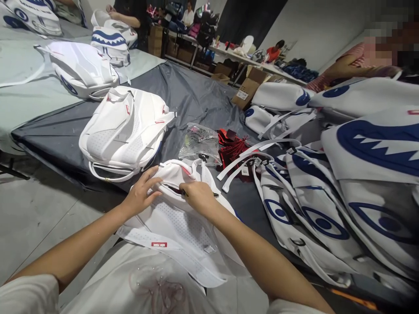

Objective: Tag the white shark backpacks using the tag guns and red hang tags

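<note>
A white backpack (173,218) leans against my lap at the table's edge, with its dotted back panel and a strap bearing a red label towards me. Its zipped slot near the top is partly parted. My left hand (143,195) grips the backpack beside the slot's left end, thumb and fingers on either side of the fabric edge. Further right, my right hand (197,197) is closed at the zipper, pinching a small dark zipper pull (183,191) mostly hidden by the fingers. The backpack's lower part is partly covered by my right forearm.
Another white backpack (124,131) lies ahead on the dark table cover (196,91). Beyond my hands are a clear plastic bag (200,141) and red tags (231,148). Stacked white-and-blue backpacks (314,213) fill the right side. A person in a striped sleeve (350,61) stands behind them.
</note>
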Demonstrator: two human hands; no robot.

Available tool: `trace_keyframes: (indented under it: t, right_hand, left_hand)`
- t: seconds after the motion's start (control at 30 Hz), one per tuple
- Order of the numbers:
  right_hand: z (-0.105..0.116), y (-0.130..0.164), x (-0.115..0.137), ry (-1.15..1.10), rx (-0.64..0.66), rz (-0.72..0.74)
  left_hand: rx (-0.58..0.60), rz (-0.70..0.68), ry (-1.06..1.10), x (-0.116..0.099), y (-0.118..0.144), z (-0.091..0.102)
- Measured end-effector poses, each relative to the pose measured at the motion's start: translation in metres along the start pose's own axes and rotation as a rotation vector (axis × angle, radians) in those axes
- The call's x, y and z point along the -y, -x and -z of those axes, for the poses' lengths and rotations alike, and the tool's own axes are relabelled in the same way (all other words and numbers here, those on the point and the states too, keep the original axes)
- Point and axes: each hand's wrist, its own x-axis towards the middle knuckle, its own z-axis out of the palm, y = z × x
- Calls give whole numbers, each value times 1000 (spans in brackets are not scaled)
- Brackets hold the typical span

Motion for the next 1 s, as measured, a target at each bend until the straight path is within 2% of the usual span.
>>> trace_keyframes:
  t: [0.13,0.2,0.3,0.4,0.53,0.63,0.73,0.83,1.0]
  right_hand:
    - [-8,-9,8,94,-3,56]
    - [-8,-9,7,100,-4,97]
    - [0,-11,7,56,10,100]
    - [12,-20,20,0,-39,88]
    - [23,-42,37,-91,-89,211]
    - [22,-43,29,-27,-152,275]
    - [11,-16,11,24,-141,179]
    - [0,27,-14,-75,-165,9]
    - [-16,124,-75,-272,-509,-382]
  left_hand:
    - [18,161,-116,5,0,-9]
    - [41,187,-132,8,0,-13]
    - [59,230,-85,12,0,-12]
    - [94,334,-21,11,3,-7]
    - [72,421,-21,18,8,-5]
    - [99,448,-50,26,2,-4]
    - [155,503,-97,20,-6,1]
    - [188,537,-122,13,-12,5]
    - [287,558,19,31,-21,6]
